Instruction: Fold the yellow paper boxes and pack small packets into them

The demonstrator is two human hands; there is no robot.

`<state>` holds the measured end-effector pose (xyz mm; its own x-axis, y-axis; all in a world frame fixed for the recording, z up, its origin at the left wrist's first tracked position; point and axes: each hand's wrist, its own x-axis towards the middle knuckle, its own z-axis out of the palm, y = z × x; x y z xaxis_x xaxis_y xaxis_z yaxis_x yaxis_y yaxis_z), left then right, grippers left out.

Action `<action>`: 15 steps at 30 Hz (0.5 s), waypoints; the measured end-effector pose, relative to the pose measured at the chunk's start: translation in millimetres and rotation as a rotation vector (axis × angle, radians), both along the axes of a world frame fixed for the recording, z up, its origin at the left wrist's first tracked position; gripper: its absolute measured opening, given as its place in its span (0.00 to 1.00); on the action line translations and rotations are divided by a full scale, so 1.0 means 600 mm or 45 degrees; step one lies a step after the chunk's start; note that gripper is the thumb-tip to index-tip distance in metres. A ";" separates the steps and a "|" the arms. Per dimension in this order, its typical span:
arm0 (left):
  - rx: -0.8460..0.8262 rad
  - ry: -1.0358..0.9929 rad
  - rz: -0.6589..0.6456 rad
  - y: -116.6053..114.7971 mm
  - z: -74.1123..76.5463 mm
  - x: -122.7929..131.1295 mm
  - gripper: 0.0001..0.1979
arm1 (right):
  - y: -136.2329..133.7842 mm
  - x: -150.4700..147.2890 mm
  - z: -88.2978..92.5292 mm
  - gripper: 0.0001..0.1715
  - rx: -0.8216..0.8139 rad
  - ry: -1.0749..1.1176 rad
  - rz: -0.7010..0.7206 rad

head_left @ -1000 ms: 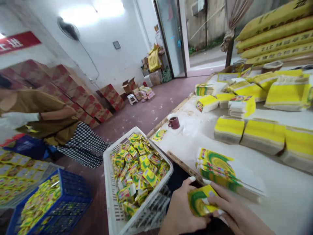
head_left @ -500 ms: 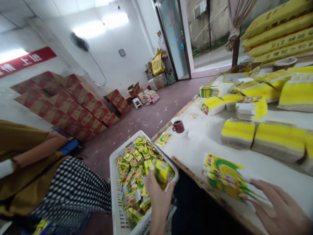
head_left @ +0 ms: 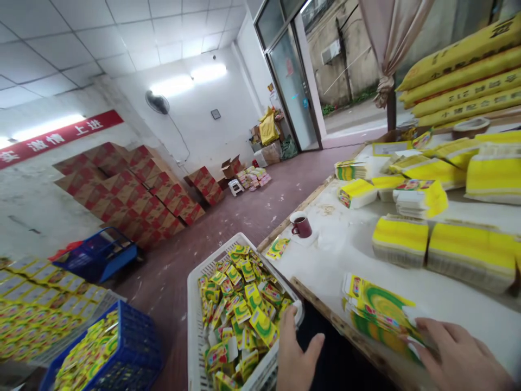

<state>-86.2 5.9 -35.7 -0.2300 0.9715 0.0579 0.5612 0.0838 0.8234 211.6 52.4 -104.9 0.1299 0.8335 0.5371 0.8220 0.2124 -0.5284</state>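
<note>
My left hand [head_left: 295, 355] hovers open over the near right corner of a white plastic crate [head_left: 194, 326] filled with small folded yellow-green boxes [head_left: 240, 304], holding nothing. My right hand [head_left: 456, 355] rests with fingers spread on the near end of a stack of flat yellow-green box blanks [head_left: 376, 312] lying on the white table [head_left: 350, 244]. The crate stands beside the table's wooden edge.
A dark red mug [head_left: 302, 225] and one loose blank [head_left: 277, 248] sit near the table edge. Bundles of yellow blanks [head_left: 439, 250] and yellow sacks [head_left: 459, 76] fill the table's far side. A blue crate [head_left: 97, 353] of boxes stands lower left; red cartons [head_left: 134, 190] line the wall.
My left hand has let go of the folded box into the white crate and now hangs open. The person in the checked skirt has left the view. The camera has tilted up.
</note>
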 end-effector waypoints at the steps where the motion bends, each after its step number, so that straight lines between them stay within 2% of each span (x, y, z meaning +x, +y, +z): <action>1: -0.003 -0.012 -0.049 0.000 0.007 0.012 0.34 | 0.001 -0.001 0.000 0.10 -0.009 -0.058 0.017; 5: 0.031 -0.046 -0.216 -0.005 0.035 0.045 0.28 | 0.002 -0.009 0.019 0.08 -0.022 -0.168 0.094; 9: 0.002 -0.051 -0.263 -0.015 0.053 0.057 0.21 | -0.015 -0.022 0.082 0.10 -0.018 -0.166 0.030; 12: 0.009 -0.056 -0.292 -0.018 0.054 0.056 0.20 | -0.033 -0.024 0.130 0.10 -0.058 -0.137 0.027; 15: -0.002 -0.069 -0.315 -0.015 0.044 0.052 0.19 | -0.042 -0.013 0.155 0.10 -0.085 -0.037 -0.037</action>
